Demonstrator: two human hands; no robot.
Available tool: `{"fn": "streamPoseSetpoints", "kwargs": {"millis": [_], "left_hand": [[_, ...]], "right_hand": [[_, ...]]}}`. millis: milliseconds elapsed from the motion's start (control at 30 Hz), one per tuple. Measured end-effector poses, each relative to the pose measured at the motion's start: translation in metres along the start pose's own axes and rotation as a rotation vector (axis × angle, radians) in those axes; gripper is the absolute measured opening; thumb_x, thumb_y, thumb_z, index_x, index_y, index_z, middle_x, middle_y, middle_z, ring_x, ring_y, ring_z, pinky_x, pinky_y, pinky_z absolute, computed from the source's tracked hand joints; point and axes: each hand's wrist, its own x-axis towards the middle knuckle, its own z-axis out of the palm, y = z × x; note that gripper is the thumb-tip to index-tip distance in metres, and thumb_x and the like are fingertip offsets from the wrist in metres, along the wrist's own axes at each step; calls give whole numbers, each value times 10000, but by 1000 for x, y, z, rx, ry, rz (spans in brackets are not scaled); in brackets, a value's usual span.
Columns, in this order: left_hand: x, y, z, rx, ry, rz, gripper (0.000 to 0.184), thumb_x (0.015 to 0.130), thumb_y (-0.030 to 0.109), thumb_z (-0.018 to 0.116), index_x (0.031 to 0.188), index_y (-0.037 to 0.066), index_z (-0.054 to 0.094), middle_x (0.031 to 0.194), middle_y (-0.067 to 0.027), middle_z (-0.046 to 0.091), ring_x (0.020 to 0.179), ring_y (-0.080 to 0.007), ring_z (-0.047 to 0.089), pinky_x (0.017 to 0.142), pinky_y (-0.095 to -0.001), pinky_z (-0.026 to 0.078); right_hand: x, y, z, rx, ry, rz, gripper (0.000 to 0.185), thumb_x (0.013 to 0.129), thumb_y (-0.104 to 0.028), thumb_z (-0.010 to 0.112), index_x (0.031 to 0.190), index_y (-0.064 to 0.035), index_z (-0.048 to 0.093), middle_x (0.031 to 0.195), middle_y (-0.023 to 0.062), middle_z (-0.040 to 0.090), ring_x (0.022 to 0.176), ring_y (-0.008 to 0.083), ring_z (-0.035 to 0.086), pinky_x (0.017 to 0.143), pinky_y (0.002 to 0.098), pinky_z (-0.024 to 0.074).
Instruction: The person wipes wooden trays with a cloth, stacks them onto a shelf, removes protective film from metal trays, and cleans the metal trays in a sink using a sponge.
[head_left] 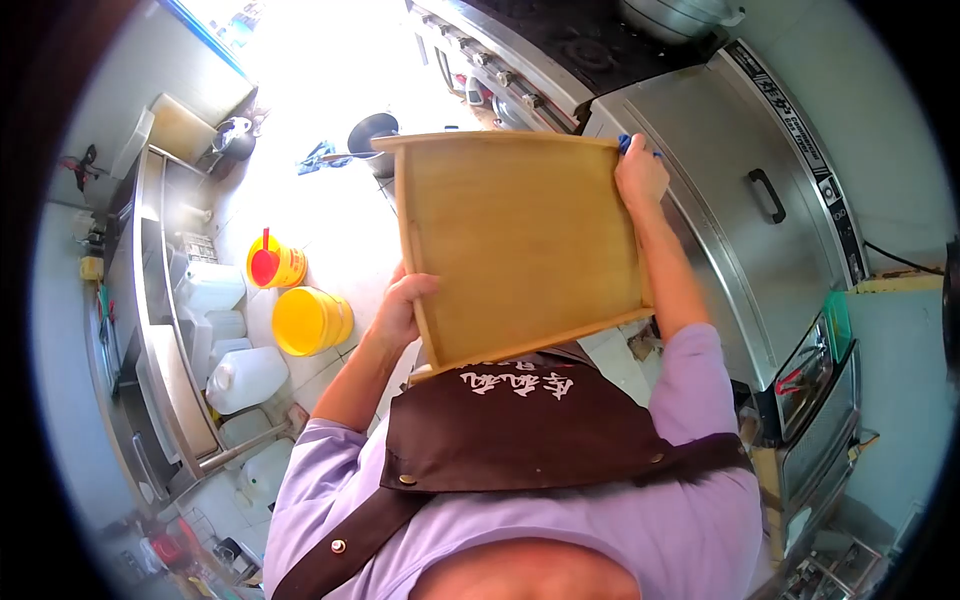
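A shallow wooden tray [520,240] with low raised edges is held up in front of my chest, its flat face toward me. My left hand [405,302] is closed around its left edge, with the thumb over the rim. At the upper right corner, my right hand [641,178] is closed on a blue cloth [626,144], pressed against the tray's rim. Only small bits of the cloth show between the fingers. The tray hides whatever is behind it.
To the right are a steel oven [735,200] and a stove [560,50] bearing a metal pot [680,15]. Yellow buckets [312,322], a dark pot [374,132] and white plastic jugs [247,380] are on the floor. A steel shelf unit [165,330] lines the left wall.
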Motion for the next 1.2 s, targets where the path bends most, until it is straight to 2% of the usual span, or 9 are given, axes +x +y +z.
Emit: {"fn": "streamPoseSetpoints", "kwargs": {"millis": [167,300,500,533,700,867,1000,1100,1200], "left_hand": [[-6,3,3,7,29,4,621,712,-31,493,1316,16,358,1158,-128,513,1042,-233,540,867,-365,496],[-7,9,6,40,22,39,629,692,-44,490,1307,19,375,1132,-118,526,1023,-218,547,834,-340,496],[16,8,2,114,33,67,596,688,-41,510,1274,6,414,1104,-119,558,976,-218,583,816,-322,518],[21,10,0,114,3,69,508,736,-30,526,1234,33,446,1065,-92,580,912,-195,597,775,-312,518],[28,27,12,-122,44,87,362,939,215,533,1257,63,451,1132,-97,583,1009,-202,590,831,-340,519],[38,32,6,-82,107,234,379,962,250,486,1263,24,443,1182,-121,571,1049,-236,581,864,-375,505],[40,45,8,-14,110,318,415,948,239,505,1278,0,427,1201,-142,560,1064,-259,577,869,-380,505],[36,52,10,30,117,362,431,927,225,542,1271,-11,435,1198,-138,560,1061,-248,580,867,-378,510],[31,60,14,141,145,369,424,920,213,554,1262,-10,444,1183,-134,564,1056,-234,580,873,-368,507]], "right_hand": [[-23,-43,14,-41,-41,-111,255,889,-176,469,994,-1,622,1191,168,527,1016,352,575,781,445,515],[-39,-94,11,75,57,-287,231,871,-160,488,867,11,643,1070,153,555,925,337,588,754,441,516],[-79,-196,-34,453,326,-964,124,808,-142,562,860,-31,585,971,109,564,863,306,579,680,396,515],[-82,-206,-36,366,246,-1014,129,784,-132,569,893,-63,569,978,89,557,834,289,573,659,383,516],[-117,-174,-40,430,149,-1281,194,733,-108,587,927,-94,594,927,23,533,813,245,565,618,368,505],[-175,-145,-51,408,-132,-1451,217,726,-95,584,941,-111,595,930,-2,544,839,232,565,633,352,507],[-161,-113,-47,430,-139,-1344,219,725,-89,581,938,-135,596,900,1,539,864,234,567,656,344,506],[-127,-65,-30,179,-151,-1196,187,733,-83,567,906,-146,596,892,4,552,891,247,577,661,343,510],[-101,-33,-11,-84,-353,-937,189,722,-84,586,905,-126,614,926,37,581,908,261,584,704,373,510]]}}
